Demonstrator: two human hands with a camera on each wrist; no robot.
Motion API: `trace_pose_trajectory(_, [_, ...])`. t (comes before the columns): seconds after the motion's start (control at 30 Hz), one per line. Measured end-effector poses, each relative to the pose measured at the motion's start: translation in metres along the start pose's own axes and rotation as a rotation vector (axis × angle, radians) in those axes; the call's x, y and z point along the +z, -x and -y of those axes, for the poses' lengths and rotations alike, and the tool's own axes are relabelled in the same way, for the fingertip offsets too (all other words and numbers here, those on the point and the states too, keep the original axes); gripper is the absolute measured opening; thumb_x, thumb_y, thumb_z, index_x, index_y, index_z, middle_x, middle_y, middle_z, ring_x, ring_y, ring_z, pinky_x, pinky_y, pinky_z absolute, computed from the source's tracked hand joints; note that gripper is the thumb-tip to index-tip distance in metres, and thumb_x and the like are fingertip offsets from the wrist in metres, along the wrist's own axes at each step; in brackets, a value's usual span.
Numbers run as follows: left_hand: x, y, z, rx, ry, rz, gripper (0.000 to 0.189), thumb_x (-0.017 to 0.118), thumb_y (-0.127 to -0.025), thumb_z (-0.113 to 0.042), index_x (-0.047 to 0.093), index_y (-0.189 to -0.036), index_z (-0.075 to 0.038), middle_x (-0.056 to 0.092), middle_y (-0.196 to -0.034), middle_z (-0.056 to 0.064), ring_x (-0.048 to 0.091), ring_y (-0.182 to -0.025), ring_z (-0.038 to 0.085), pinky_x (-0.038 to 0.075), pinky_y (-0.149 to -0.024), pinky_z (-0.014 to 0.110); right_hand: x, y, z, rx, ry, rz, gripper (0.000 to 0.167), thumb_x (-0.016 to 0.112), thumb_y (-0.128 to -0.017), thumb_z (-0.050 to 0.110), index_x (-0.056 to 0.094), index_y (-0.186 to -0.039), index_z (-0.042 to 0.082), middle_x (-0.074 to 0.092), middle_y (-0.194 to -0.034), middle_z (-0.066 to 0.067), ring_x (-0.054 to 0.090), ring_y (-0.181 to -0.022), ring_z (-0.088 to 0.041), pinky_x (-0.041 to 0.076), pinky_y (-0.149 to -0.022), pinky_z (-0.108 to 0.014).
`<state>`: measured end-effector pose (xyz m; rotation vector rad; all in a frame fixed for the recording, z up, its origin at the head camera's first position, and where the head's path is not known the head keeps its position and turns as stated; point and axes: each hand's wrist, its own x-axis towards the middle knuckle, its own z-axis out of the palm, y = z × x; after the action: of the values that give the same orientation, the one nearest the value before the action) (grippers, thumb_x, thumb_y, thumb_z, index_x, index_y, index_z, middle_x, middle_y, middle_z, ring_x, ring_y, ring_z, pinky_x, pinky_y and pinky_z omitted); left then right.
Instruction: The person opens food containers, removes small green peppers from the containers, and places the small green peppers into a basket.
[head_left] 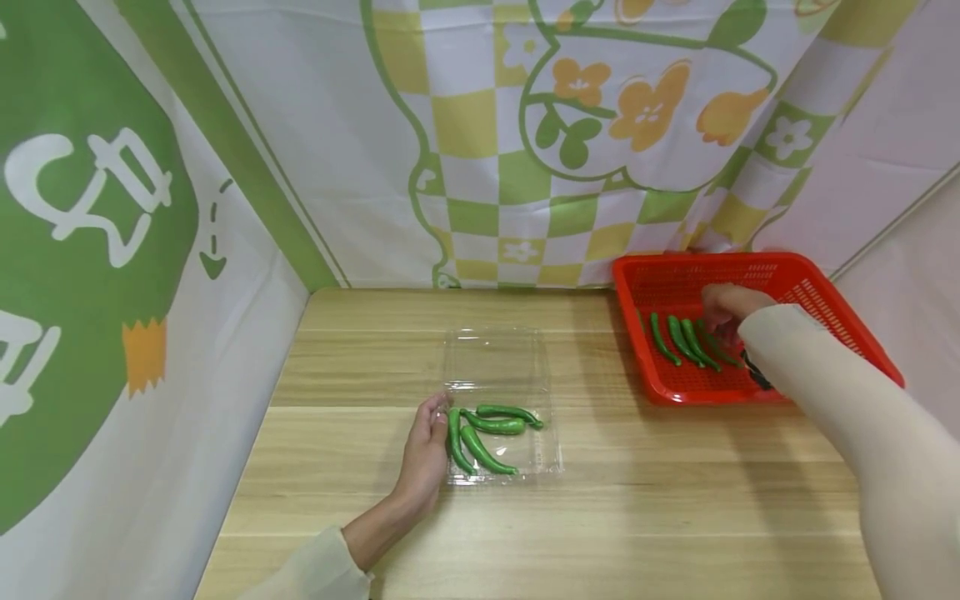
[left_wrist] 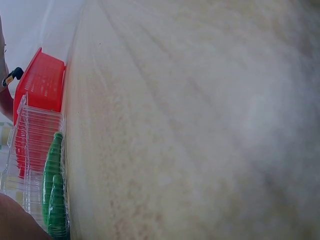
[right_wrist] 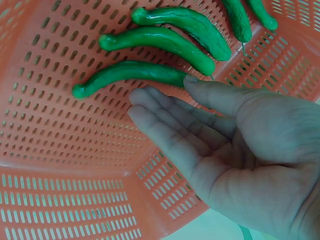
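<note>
My left hand (head_left: 426, 450) holds the left edge of a clear plastic clamshell box (head_left: 536, 454), whose lid lies folded back. Several green chili peppers (head_left: 487, 450) lie inside, also visible through the box wall (left_wrist: 37, 117) in the left wrist view. Over on the right, my right hand (head_left: 729, 310) reaches down into a red perforated basket (head_left: 651, 379). Its fingers are extended and gently bent beside the nearest green chili pepper (right_wrist: 130, 72), with the thumb tip at that pepper's end; nothing is gripped. More peppers (right_wrist: 160, 45) lie in a row beyond it.
The basket stands at the back right of the wooden table (head_left: 600, 517), against a patterned cloth (head_left: 480, 167) hung behind. A green and white printed cloth (head_left: 90, 250) hangs along the left side. A dark strap (head_left: 756, 371) shows at the right wrist.
</note>
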<state>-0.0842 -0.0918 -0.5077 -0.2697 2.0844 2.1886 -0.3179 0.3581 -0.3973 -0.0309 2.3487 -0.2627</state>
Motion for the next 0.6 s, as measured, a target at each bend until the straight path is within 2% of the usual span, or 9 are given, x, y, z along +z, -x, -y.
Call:
trace_pose_trajectory(0.13, [0.000, 0.000, 0.001, 0.003, 0.002, 0.002, 0.047, 0.028, -0.115, -0.007, 0.030, -0.161, -0.001, 0.029, -0.171, 0.019, 0.023, -0.159, 0.041, 0.019, -0.132, 0.053, -0.001, 0.001, -0.001, -0.025, -0.011, 0.013, 0.019, 0.059, -0.099, -0.002, 0.060, -0.097, -0.021, 0.073, -0.089, -0.035, 0.076, -0.073, -0.034, 0.069, -0.072, -0.042])
trace_pose_trajectory(0.27, [-0.001, -0.001, 0.000, 0.003, 0.008, 0.002, 0.046, 0.028, -0.115, -0.007, 0.031, -0.161, -0.001, 0.029, -0.171, 0.018, 0.023, -0.160, 0.040, 0.019, -0.133, 0.052, -0.002, 0.006, -0.003, -0.022, -0.053, 0.009, 0.022, 0.059, -0.101, 0.001, 0.053, -0.105, -0.019, 0.072, -0.086, -0.028, 0.072, -0.069, -0.027, 0.067, -0.068, -0.036])
trace_pose_trajectory(0.47, [-0.001, -0.002, 0.001, 0.008, 0.010, 0.000, 0.045, 0.028, -0.115, -0.007, 0.031, -0.160, 0.000, 0.030, -0.171, 0.019, 0.023, -0.159, 0.040, 0.021, -0.132, 0.051, -0.005, 0.017, -0.003, -0.030, -0.137, -0.023, 0.024, 0.063, -0.098, 0.006, 0.050, -0.107, -0.013, 0.069, -0.080, -0.018, 0.067, -0.062, -0.019, 0.061, -0.061, -0.028])
trace_pose_trajectory(0.53, [-0.001, -0.002, 0.001, 0.003, 0.008, 0.000, 0.045, 0.028, -0.115, -0.007, 0.032, -0.159, 0.000, 0.030, -0.171, 0.019, 0.024, -0.159, 0.040, 0.021, -0.132, 0.051, -0.007, 0.018, -0.003, -0.036, -0.137, -0.027, 0.023, 0.063, -0.098, 0.007, 0.051, -0.106, -0.011, 0.069, -0.081, -0.017, 0.066, -0.063, -0.019, 0.061, -0.062, -0.030])
trace_pose_trajectory(0.6, [0.000, -0.001, 0.001, 0.001, 0.008, 0.003, 0.045, 0.028, -0.115, -0.007, 0.031, -0.160, 0.000, 0.029, -0.171, 0.019, 0.024, -0.159, 0.040, 0.021, -0.132, 0.052, -0.009, 0.019, -0.002, -0.050, -0.088, -0.045, 0.022, 0.065, -0.098, 0.010, 0.058, -0.103, -0.011, 0.071, -0.081, -0.017, 0.068, -0.065, -0.021, 0.061, -0.064, -0.032])
